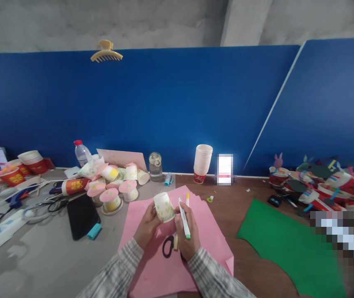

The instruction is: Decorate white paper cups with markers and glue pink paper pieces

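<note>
My left hand (148, 222) is closed around a white paper cup (164, 207) with small green and yellow marks on its side, tilted over pink paper (158, 269). In my right hand (190, 236) is a white marker (183, 218) with a green end, slanting beside the cup. A yellow-tipped marker (187, 200) shows just behind that hand; whether it is held or lies on the paper I cannot tell. Below and between my hands lie black-handled scissors (168, 247), partly covered by my right hand.
Several decorated cups with pink tops (109, 195) crowd the left, near a black tablet (83, 216) and a blue marker cap (94, 231). A glass jar (156, 167) and stacked paper cups (203, 161) stand behind. Green sheet (285, 248) and piled cup crafts (328, 186) lie right.
</note>
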Motion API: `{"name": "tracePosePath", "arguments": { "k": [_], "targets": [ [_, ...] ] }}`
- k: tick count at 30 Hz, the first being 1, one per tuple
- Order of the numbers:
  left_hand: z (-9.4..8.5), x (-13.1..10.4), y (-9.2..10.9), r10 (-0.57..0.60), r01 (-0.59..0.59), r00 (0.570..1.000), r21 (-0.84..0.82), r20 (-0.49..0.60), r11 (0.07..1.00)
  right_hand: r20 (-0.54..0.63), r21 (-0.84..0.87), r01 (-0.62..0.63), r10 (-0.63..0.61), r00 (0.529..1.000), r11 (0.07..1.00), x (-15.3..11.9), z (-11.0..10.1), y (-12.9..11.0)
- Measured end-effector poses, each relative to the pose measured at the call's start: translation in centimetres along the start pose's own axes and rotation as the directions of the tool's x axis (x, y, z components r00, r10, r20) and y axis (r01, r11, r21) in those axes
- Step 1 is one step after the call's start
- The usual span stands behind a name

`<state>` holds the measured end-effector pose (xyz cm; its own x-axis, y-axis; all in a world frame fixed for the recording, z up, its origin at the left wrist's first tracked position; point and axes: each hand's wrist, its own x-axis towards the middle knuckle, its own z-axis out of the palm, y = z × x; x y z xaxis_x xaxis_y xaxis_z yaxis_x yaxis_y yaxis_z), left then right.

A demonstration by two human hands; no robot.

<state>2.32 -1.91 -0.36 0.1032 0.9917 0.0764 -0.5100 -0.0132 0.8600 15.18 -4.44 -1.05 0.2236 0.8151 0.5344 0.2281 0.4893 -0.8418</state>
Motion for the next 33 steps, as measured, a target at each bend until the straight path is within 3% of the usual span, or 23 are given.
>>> {"name": "tracePosePath", "arguments": {
  "k": [5, 19, 33],
  "targets": [
    [-0.8, 0.2, -0.3, 0.004, 0.001, 0.999, 0.117, -0.044, 0.993, 0.006, -0.012, -0.031, 0.031, 0.999, 0.999, 0.0, 0.0, 0.3],
    [-1.5, 0.4, -0.7, 0.081, -0.066, 0.995, 0.24, -0.052, 0.969, 0.011, 0.003, -0.055, 0.055, 0.998, 0.998, -0.1, 0.0, 0.4],
    [-0.6, 0.0, -0.1, 0.14, -0.12, 0.989, 0.31, -0.042, 0.943, 0.025, -0.008, -0.058, 0.059, 0.998, 0.998, -0.2, 0.2, 0.7]
  ]
}}
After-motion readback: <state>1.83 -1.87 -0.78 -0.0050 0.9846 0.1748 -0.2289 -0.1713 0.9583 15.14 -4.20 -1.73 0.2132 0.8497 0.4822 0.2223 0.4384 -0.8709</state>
